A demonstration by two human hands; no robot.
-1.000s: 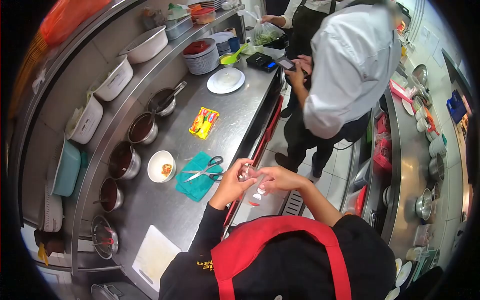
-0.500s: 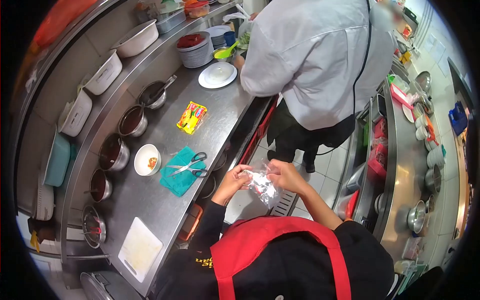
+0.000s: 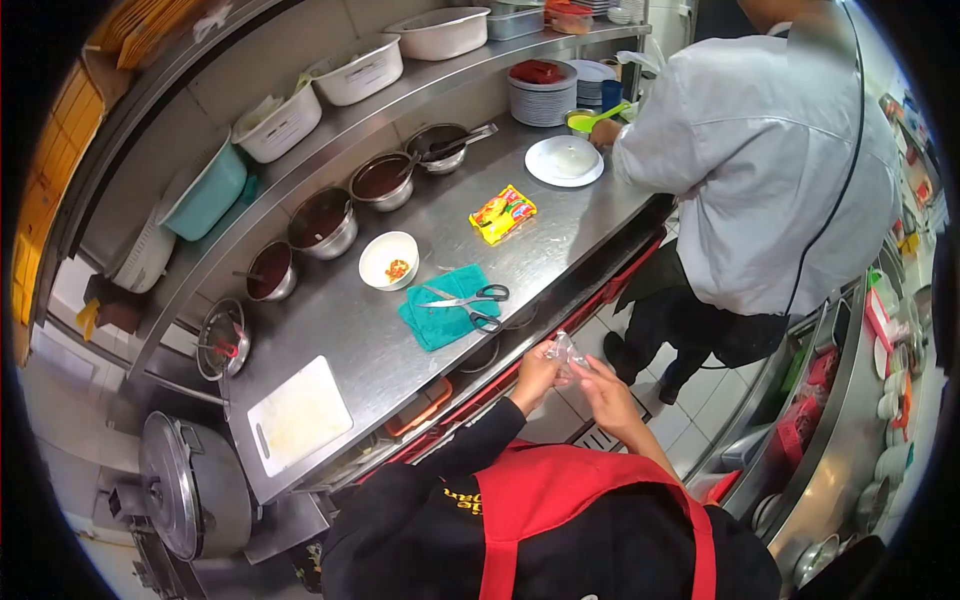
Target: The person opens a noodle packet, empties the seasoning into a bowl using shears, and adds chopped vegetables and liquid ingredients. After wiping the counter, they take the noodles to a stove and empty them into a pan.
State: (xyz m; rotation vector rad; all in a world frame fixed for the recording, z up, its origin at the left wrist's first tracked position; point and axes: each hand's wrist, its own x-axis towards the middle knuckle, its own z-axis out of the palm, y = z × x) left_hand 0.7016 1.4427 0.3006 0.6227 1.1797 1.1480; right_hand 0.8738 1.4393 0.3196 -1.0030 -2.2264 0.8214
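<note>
The left hand [image 3: 538, 377] has its fingers clamped on a clear, crinkled plastic bag [image 3: 567, 352], and the right hand [image 3: 607, 393] pinches it too, just right of the long grey steel counter [image 3: 335, 322]! Further left, black-handled metal scissors [image 3: 466, 302] lie open on a folded teal cloth [image 3: 432, 325].

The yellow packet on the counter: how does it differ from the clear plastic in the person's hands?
The yellow packet is boldly printed; the clear plastic is see-through. The packet lies on the steel counter, while the plastic is held between the left hand and right hand. The packet looks oblong; the plastic looks bunched up.
</note>
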